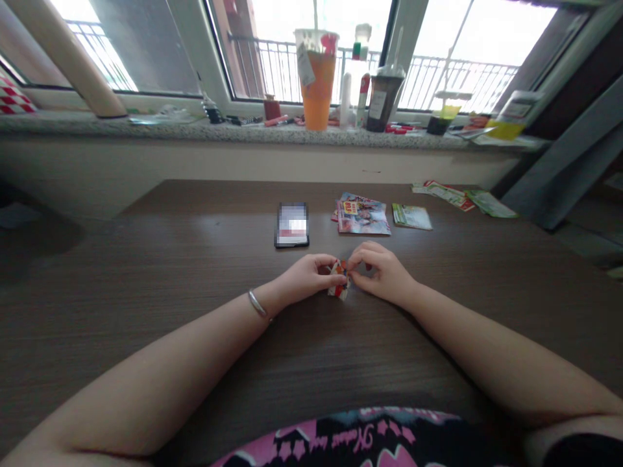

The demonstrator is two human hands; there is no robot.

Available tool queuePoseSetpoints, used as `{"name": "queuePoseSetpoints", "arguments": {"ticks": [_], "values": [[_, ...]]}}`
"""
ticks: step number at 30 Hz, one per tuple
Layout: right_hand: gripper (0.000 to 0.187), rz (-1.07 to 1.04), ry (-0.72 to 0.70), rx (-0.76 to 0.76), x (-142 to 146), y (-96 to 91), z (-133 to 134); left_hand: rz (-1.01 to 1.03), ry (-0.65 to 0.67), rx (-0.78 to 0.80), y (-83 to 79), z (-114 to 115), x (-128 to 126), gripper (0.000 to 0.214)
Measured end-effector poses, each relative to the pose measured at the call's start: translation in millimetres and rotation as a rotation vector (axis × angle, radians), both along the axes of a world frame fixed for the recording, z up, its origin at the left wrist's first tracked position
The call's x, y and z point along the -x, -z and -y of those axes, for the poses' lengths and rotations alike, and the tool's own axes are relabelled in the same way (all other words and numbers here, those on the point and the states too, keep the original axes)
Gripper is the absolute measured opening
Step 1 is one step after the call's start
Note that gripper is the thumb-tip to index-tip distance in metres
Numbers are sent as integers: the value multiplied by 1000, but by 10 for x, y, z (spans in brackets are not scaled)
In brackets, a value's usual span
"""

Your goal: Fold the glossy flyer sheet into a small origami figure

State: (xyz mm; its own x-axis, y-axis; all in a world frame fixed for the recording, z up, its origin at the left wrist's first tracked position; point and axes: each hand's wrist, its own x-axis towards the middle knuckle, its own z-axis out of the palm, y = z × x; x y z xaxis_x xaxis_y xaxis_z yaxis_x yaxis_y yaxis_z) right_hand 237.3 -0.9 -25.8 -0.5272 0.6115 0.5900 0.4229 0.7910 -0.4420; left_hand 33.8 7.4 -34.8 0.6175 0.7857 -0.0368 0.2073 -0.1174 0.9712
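A small folded piece of colourful printed paper, red, white and orange, is pinched between both hands just above the dark wooden table. My left hand, with a silver bangle on its wrist, grips the paper's left side with closed fingers. My right hand pinches its right side, fingers curled. Both forearms rest on the table.
A phone lies beyond the hands, with a stack of printed leaflets and a green card to its right. More leaflets sit at the far right. An orange cup, a dark cup and small clutter stand on the windowsill.
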Motion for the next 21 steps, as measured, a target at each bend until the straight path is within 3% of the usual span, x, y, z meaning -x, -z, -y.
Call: {"name": "queuePoseSetpoints", "arguments": {"ticks": [8, 21], "values": [[7, 9, 115, -126, 21, -16, 52, 23, -114, -48, 9, 50, -51, 24], [9, 16, 162, -130, 43, 1, 61, 39, -170, -83, -6, 53, -33, 35]]}}
